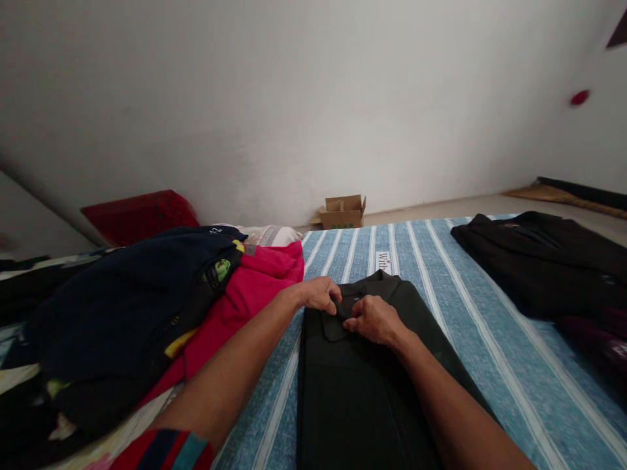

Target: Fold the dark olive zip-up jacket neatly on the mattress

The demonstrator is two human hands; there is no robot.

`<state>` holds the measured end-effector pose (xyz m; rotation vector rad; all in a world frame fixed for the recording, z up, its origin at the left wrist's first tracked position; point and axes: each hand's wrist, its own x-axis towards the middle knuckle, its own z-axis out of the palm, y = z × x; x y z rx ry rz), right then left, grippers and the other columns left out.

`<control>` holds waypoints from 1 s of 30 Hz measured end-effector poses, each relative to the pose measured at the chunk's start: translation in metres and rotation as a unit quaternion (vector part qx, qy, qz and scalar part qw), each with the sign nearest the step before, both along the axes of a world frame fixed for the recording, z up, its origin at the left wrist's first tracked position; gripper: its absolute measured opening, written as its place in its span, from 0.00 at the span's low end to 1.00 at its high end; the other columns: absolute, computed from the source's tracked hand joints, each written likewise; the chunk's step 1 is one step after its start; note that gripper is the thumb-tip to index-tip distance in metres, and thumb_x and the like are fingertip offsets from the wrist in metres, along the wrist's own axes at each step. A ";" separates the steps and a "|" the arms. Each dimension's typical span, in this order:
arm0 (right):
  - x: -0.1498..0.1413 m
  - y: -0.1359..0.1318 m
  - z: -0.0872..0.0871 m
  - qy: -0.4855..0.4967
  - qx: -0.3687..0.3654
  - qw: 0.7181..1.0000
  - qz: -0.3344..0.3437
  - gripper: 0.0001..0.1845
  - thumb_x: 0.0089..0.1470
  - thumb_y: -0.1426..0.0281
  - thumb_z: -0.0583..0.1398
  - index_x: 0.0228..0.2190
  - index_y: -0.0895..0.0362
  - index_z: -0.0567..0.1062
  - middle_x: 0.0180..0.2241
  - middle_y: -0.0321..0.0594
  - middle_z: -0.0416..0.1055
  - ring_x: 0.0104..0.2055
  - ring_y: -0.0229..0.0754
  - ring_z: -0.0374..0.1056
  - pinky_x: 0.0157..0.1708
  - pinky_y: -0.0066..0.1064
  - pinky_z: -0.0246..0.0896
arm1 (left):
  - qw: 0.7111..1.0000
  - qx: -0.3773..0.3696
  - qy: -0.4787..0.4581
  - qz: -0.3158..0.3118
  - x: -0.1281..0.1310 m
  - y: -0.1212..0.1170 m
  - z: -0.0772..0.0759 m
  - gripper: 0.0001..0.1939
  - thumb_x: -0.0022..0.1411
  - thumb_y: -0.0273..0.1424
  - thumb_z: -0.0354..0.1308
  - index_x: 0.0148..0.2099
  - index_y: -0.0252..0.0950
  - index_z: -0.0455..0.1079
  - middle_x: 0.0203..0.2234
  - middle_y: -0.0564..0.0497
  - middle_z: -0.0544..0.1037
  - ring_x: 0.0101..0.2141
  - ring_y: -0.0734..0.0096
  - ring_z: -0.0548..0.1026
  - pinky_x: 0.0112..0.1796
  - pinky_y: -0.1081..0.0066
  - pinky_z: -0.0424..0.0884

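- A dark collared shirt [350, 398] lies flat, neatly folded lengthwise, from the centre of the frame down to the bottom edge, collar end away from the wearer.
- Inside its neck, between the hands, is a small mark [356, 298] in pale characters (too tiny to read).
- The right hand [375, 318], at the centre, has its fingertips pressed together, pinching the edge of the collar.
- The left hand [321, 295], just beside it, touches the other side of the neck with fingers curled and thumb bent in; whether cloth is caught between them I cannot tell.
- A red sleeve [171, 450] with navy and teal bands shows on the left arm at the lower left.
- Underneath is a blue sheet [529, 356] with white stripes; just beyond the collar, a white patch [383, 262] reads "With" (printed sideways from this angle).
- Left of the shirt, a bright pink cloth [264, 287] lies partly under a navy garment [122, 307], whose far end carries white figures, seemingly "12".
- At the right edge are a folded black garment [533, 261] and, nearer, a purple item [595, 333] with pale lettering (cut off by the frame).
- Beyond the sheet, upper centre, stands an open cardboard box [343, 212] with green print, illegible.
- A dark red box-like object [140, 219] sits by the wall [313, 98] at the upper left.
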<state>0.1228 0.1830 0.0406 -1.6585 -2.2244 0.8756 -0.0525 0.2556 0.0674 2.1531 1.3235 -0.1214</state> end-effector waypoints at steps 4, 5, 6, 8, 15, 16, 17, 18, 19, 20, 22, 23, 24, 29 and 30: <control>0.000 -0.001 0.002 -0.006 0.010 1.000 -0.003 0.07 0.45 0.64 0.61 0.26 0.54 0.77 0.28 0.38 0.74 0.33 0.41 0.70 0.24 0.26 0.51 | 0.999 -0.031 -0.031 0.011 -0.005 0.003 -0.002 0.06 0.36 0.27 0.62 0.24 0.38 0.75 0.15 0.59 0.70 0.21 0.75 0.66 0.24 0.78 0.60; -0.001 -0.001 0.002 -0.008 0.013 1.000 -0.004 0.07 0.45 0.64 0.61 0.26 0.54 0.78 0.29 0.39 0.74 0.33 0.42 0.70 0.25 0.26 0.51 | 0.999 -0.034 -0.034 0.014 -0.005 0.003 -0.003 0.06 0.37 0.27 0.62 0.24 0.38 0.75 0.15 0.59 0.70 0.21 0.75 0.66 0.24 0.78 0.59; -0.001 -0.001 0.002 -0.011 0.016 1.000 -0.005 0.08 0.45 0.64 0.61 0.27 0.53 0.78 0.29 0.39 0.75 0.33 0.42 0.70 0.25 0.26 0.52 | 0.999 -0.034 -0.037 0.015 -0.006 0.002 -0.003 0.06 0.37 0.27 0.62 0.24 0.38 0.75 0.15 0.58 0.70 0.20 0.75 0.66 0.24 0.77 0.59; -0.001 -0.001 0.001 -0.015 0.020 1.000 -0.005 0.08 0.45 0.63 0.62 0.27 0.53 0.78 0.29 0.39 0.75 0.34 0.43 0.70 0.26 0.27 0.52 | 0.999 -0.022 -0.035 0.010 -0.005 0.000 -0.003 0.06 0.38 0.27 0.62 0.25 0.38 0.75 0.17 0.58 0.71 0.21 0.74 0.66 0.24 0.77 0.59; 0.000 0.000 0.000 0.000 0.031 1.000 0.005 0.07 0.44 0.65 0.61 0.26 0.53 0.78 0.27 0.37 0.74 0.33 0.42 0.70 0.23 0.27 0.48 | 0.993 0.073 0.014 -0.091 0.009 -0.014 0.002 0.14 0.37 0.22 0.61 0.30 0.42 0.78 0.25 0.55 0.75 0.28 0.70 0.70 0.29 0.76 0.61; 0.001 -0.001 0.000 0.001 0.031 1.000 0.004 0.07 0.43 0.65 0.61 0.26 0.53 0.78 0.27 0.37 0.74 0.33 0.42 0.70 0.23 0.27 0.47 | 0.991 0.080 0.018 -0.102 0.010 -0.015 0.002 0.15 0.38 0.21 0.60 0.30 0.42 0.78 0.24 0.55 0.75 0.28 0.69 0.70 0.30 0.76 0.62; 0.001 -0.001 0.000 0.002 0.031 1.000 0.004 0.06 0.43 0.65 0.61 0.26 0.53 0.78 0.27 0.37 0.74 0.33 0.42 0.70 0.23 0.27 0.47 | 0.990 0.088 0.020 -0.108 0.011 -0.017 0.002 0.15 0.38 0.20 0.60 0.30 0.43 0.78 0.24 0.55 0.75 0.28 0.69 0.70 0.30 0.76 0.62; 0.001 -0.001 0.000 0.003 0.031 1.000 0.003 0.06 0.43 0.65 0.61 0.26 0.53 0.78 0.27 0.37 0.74 0.32 0.42 0.70 0.23 0.27 0.47 | 0.989 0.097 0.023 -0.111 0.011 -0.018 0.002 0.15 0.38 0.20 0.59 0.29 0.43 0.78 0.24 0.55 0.75 0.28 0.69 0.70 0.30 0.75 0.62; 0.001 -0.001 0.000 0.004 0.030 1.000 0.003 0.06 0.43 0.65 0.61 0.26 0.53 0.78 0.27 0.37 0.74 0.32 0.42 0.70 0.23 0.27 0.47 | 0.987 0.106 0.028 -0.114 0.012 -0.019 0.002 0.16 0.38 0.20 0.59 0.30 0.43 0.78 0.24 0.55 0.75 0.29 0.69 0.70 0.30 0.75 0.62; 0.001 -0.001 0.001 0.004 0.028 1.000 0.003 0.06 0.43 0.65 0.61 0.26 0.53 0.78 0.27 0.37 0.74 0.32 0.41 0.69 0.23 0.26 0.47 | 0.986 0.112 0.035 -0.120 0.012 -0.020 0.002 0.16 0.39 0.20 0.58 0.30 0.42 0.78 0.25 0.55 0.75 0.29 0.69 0.70 0.30 0.75 0.62; 0.001 0.000 0.001 0.002 0.023 1.000 0.004 0.07 0.44 0.65 0.61 0.26 0.53 0.78 0.28 0.37 0.74 0.32 0.41 0.69 0.24 0.26 0.49 | 0.982 0.117 0.057 -0.137 0.011 -0.020 0.002 0.16 0.41 0.21 0.58 0.32 0.42 0.78 0.26 0.54 0.75 0.30 0.69 0.71 0.31 0.76 0.62; 0.001 0.000 0.001 0.001 0.021 1.000 0.004 0.07 0.44 0.65 0.61 0.27 0.53 0.78 0.28 0.37 0.74 0.32 0.41 0.69 0.24 0.26 0.49 | 0.980 0.117 0.069 -0.146 0.011 -0.021 0.002 0.16 0.42 0.21 0.58 0.34 0.42 0.78 0.27 0.54 0.76 0.31 0.69 0.71 0.31 0.76 0.62; 0.000 0.000 0.001 0.000 0.020 1.000 0.004 0.07 0.44 0.64 0.61 0.27 0.53 0.78 0.28 0.37 0.74 0.32 0.41 0.69 0.24 0.26 0.49 | 0.978 0.116 0.079 -0.153 0.011 -0.020 0.002 0.16 0.43 0.22 0.58 0.34 0.42 0.77 0.28 0.54 0.76 0.31 0.69 0.71 0.31 0.76 0.62; 0.000 0.001 -0.001 -0.003 0.023 1.000 0.001 0.07 0.42 0.65 0.61 0.26 0.53 0.77 0.27 0.36 0.74 0.31 0.40 0.70 0.22 0.26 0.48 | 0.975 0.104 0.108 -0.165 0.011 -0.017 0.000 0.12 0.46 0.25 0.59 0.35 0.38 0.76 0.29 0.55 0.75 0.31 0.72 0.71 0.31 0.78 0.63; 0.000 0.001 -0.001 -0.004 0.024 1.000 -0.001 0.07 0.42 0.65 0.61 0.26 0.53 0.77 0.27 0.36 0.74 0.31 0.40 0.70 0.22 0.26 0.48 | 0.975 0.101 0.109 -0.166 0.010 -0.016 -0.001 0.11 0.46 0.26 0.60 0.35 0.38 0.76 0.29 0.55 0.75 0.30 0.73 0.70 0.30 0.78 0.63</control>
